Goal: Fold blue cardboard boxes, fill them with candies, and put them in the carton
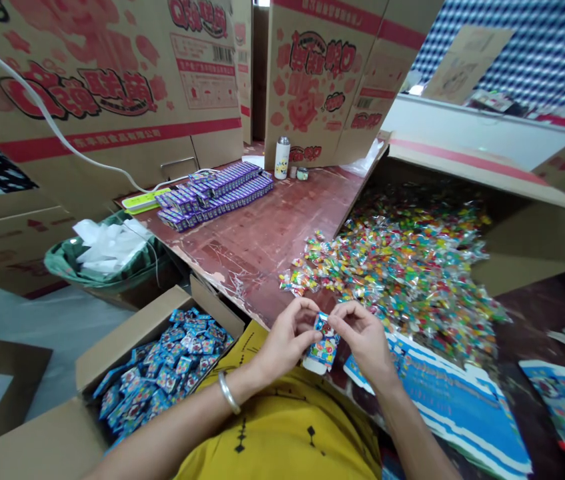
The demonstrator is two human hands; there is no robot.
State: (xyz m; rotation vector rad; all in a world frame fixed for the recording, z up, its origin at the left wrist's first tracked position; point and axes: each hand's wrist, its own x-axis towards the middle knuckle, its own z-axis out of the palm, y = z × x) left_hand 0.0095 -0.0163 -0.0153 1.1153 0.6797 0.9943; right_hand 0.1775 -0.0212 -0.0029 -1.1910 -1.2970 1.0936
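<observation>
A small blue printed carton [323, 347] is held upright between my two hands, with a white flap at its lower end. My left hand [287, 340] grips its left side with thumb and fingers. At its top right edge, my right hand [362, 333] pinches the carton with the thumb and bent fingers. Flat blue cartons [447, 393] lie in overlapping rows beside and beneath my right forearm. Beyond my hands, many clear packets of coloured candy [402, 267] spill from a tipped cardboard box onto the table.
An open box of blue filled packs [172, 367] stands at lower left. Behind it is a bin with a green liner [62, 263]. Purple small boxes [212, 197] and a white bottle [282, 158] stand on the red-brown table [262, 233]. Large cartons [322, 87] rise behind.
</observation>
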